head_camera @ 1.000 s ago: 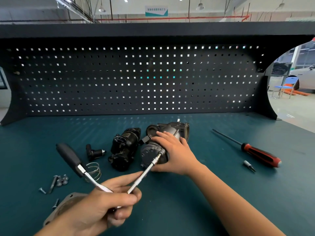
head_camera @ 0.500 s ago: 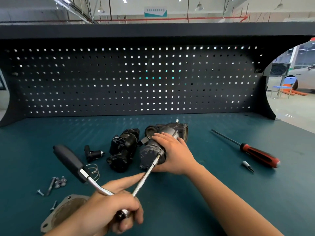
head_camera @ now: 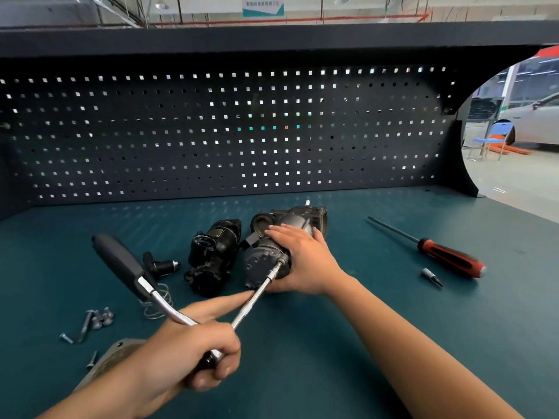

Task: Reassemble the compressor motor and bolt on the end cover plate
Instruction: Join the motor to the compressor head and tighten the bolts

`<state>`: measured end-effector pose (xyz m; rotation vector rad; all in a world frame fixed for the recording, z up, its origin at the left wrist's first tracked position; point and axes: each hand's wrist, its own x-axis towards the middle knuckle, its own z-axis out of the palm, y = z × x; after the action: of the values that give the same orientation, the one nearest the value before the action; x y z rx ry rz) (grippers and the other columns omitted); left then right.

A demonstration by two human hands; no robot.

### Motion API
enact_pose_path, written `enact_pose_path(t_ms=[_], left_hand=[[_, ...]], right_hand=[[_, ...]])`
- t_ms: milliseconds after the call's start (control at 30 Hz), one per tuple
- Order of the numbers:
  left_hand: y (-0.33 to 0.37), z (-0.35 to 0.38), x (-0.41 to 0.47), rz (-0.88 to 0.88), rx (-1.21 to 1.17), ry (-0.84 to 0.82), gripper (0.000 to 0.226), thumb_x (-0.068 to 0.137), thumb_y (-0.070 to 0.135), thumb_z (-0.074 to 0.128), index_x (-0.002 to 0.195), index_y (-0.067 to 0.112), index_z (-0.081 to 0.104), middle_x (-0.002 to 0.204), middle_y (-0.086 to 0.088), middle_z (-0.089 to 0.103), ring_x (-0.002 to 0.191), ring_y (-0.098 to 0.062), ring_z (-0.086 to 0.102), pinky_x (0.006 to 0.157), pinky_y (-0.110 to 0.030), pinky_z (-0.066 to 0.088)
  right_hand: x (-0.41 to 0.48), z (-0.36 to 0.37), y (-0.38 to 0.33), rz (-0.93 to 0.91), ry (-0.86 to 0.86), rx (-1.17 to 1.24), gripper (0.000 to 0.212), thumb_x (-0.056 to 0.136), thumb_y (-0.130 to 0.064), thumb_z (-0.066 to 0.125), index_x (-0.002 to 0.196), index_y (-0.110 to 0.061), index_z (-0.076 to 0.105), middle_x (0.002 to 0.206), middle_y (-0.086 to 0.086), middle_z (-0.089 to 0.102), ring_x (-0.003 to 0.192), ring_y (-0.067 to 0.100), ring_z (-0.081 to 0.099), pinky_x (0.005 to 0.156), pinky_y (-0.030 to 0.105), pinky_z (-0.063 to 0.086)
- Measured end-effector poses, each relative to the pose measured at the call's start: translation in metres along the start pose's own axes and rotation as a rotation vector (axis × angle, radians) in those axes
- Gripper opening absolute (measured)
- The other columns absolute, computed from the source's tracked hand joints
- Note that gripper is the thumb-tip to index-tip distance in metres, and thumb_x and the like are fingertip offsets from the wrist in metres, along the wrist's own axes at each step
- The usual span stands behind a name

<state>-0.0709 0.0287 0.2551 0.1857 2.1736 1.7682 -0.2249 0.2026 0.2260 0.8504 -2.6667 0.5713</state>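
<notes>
The grey compressor motor point(head_camera: 269, 255) lies on its side at the middle of the bench. My right hand point(head_camera: 305, 261) lies over its top and right side and holds it still. My left hand point(head_camera: 193, 349) grips the head of a ratchet wrench point(head_camera: 124, 264), its forefinger stretched along the long extension bar point(head_camera: 257, 294). The bar's tip sits on the motor's near end face. The ratchet's black handle sticks up to the left. The metal end cover plate point(head_camera: 112, 355) lies at the lower left, partly hidden under my left forearm.
A black compressor part point(head_camera: 214, 255) lies left of the motor, with a small black fitting point(head_camera: 160, 266) and a wire spring point(head_camera: 157, 303) beside it. Several loose bolts point(head_camera: 93, 323) lie at the left. A red-handled screwdriver point(head_camera: 447, 255) and a bit point(head_camera: 431, 276) lie right. The pegboard point(head_camera: 230, 131) closes the back.
My left hand has turned the ratchet, swinging its black handle upward and a little to the left. My right hand stays on the motor.
</notes>
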Motion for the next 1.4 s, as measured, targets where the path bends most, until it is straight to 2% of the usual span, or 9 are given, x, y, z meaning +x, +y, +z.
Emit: enact_pose_path(t_ms=[67,333,633,833,967,1067,1133,1233,1400], left_hand=[[0.002,0.002,0.001,0.042,-0.062,0.039,0.055,0.053,0.006,0.052,0.095,0.034,0.074,0.045,-0.014,0.041,0.035,-0.015,0.025,0.036,-0.016,0.024],[0.014,0.004,0.007,0.066,-0.038,0.047,0.049,0.053,0.012,0.051,0.088,0.038,0.074,0.046,-0.012,0.045,0.033,-0.013,0.025,0.037,-0.016,0.022],[-0.007,-0.003,0.007,0.039,-0.076,0.09,0.059,0.056,0.013,0.056,0.111,0.032,0.063,0.052,-0.014,0.052,0.037,-0.017,0.036,0.038,-0.019,0.029],[-0.018,-0.012,0.006,0.025,0.175,0.171,0.053,0.06,0.016,0.057,0.108,0.038,0.054,0.05,-0.007,0.056,0.037,-0.014,0.039,0.039,-0.019,0.032],[-0.029,-0.003,0.033,0.0,0.456,0.182,0.049,0.079,0.004,0.051,0.112,0.041,0.043,0.044,0.004,0.056,0.032,-0.005,0.04,0.039,-0.013,0.033],[-0.031,0.001,0.05,0.001,0.572,0.171,0.034,0.079,0.011,0.05,0.094,0.041,0.046,0.042,0.006,0.056,0.034,0.001,0.043,0.038,-0.01,0.03],[-0.034,0.001,0.053,-0.012,0.557,0.178,0.025,0.073,0.022,0.049,0.091,0.04,0.048,0.043,0.006,0.057,0.036,0.003,0.045,0.041,-0.014,0.032],[-0.039,-0.004,0.053,-0.015,0.498,0.228,0.017,0.067,0.027,0.047,0.078,0.039,0.051,0.042,0.005,0.057,0.035,0.002,0.044,0.045,-0.02,0.031],[-0.045,-0.007,0.053,0.011,0.397,0.243,0.038,0.062,0.027,0.045,0.099,0.039,0.048,0.04,0.003,0.055,0.034,0.0,0.043,0.038,-0.013,0.029]], right_hand=[[0.0,0.001,0.0,0.005,-0.005,0.008,0.099,0.064,-0.05,0.079,0.146,-0.026,0.029,0.153,-0.013,0.024,0.142,0.006,0.012,0.114,0.048,-0.004],[0.0,0.0,0.005,-0.004,-0.015,0.045,0.098,0.063,-0.046,0.081,0.146,-0.027,0.03,0.153,-0.013,0.025,0.142,0.005,0.013,0.113,0.054,-0.003],[-0.002,-0.006,0.019,0.015,-0.024,0.039,0.106,0.062,-0.046,0.081,0.148,-0.028,0.021,0.154,-0.014,0.021,0.143,0.004,0.002,0.108,0.056,-0.016],[-0.017,-0.015,0.039,0.166,0.038,-0.018,0.11,0.063,-0.055,0.077,0.149,-0.031,0.013,0.157,-0.014,0.004,0.144,0.007,-0.005,0.108,0.058,-0.013],[-0.038,-0.004,0.037,0.245,0.154,-0.046,0.101,0.072,-0.056,0.07,0.15,-0.028,0.011,0.157,-0.012,0.006,0.144,0.007,0.001,0.112,0.054,-0.007],[-0.053,0.007,0.026,0.274,0.242,-0.043,0.088,0.083,-0.043,0.065,0.15,-0.02,0.013,0.156,-0.006,0.014,0.143,0.01,0.012,0.114,0.049,0.003],[-0.06,0.01,0.017,0.262,0.399,0.015,0.076,0.084,-0.03,0.066,0.147,-0.012,0.025,0.149,0.004,0.033,0.136,0.02,0.03,0.112,0.046,0.019],[-0.065,0.013,-0.002,0.234,0.541,0.02,0.047,0.083,-0.016,0.066,0.126,-0.002,0.053,0.108,0.014,0.06,0.1,0.032,0.057,0.09,0.04,0.04],[-0.07,0.02,-0.02,0.222,0.44,-0.17,0.018,0.086,-0.019,0.058,0.085,-0.004,0.068,0.078,0.011,0.064,0.07,0.033,0.059,0.078,0.034,0.034]])
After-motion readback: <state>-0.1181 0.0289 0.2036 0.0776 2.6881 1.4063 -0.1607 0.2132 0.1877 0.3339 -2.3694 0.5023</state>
